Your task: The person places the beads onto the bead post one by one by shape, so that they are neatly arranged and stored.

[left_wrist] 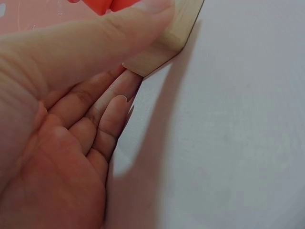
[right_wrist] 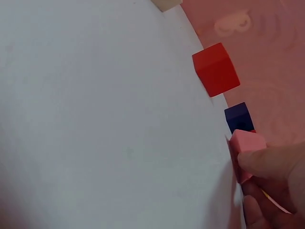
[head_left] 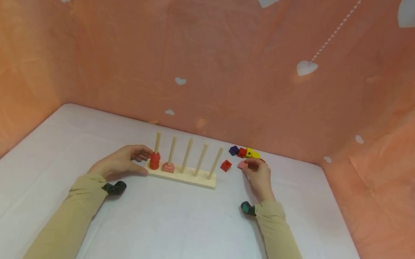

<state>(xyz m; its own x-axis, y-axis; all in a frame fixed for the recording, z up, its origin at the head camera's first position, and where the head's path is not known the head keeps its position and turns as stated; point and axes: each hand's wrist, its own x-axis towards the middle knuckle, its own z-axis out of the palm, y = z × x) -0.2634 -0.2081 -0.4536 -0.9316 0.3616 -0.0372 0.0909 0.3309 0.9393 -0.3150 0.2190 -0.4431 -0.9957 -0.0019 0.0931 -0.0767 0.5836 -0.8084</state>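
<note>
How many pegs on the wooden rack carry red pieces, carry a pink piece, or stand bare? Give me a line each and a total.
Peg with red pieces: 1
Peg with a pink piece: 1
Bare pegs: 3
Total pegs on the wooden rack: 5

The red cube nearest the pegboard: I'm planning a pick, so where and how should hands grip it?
Probably best to pinch the red cube by two opposite side faces, coming from above: its visible faces look flat, nothing covers its top, and the white table shows between it and the pegboard.
</note>
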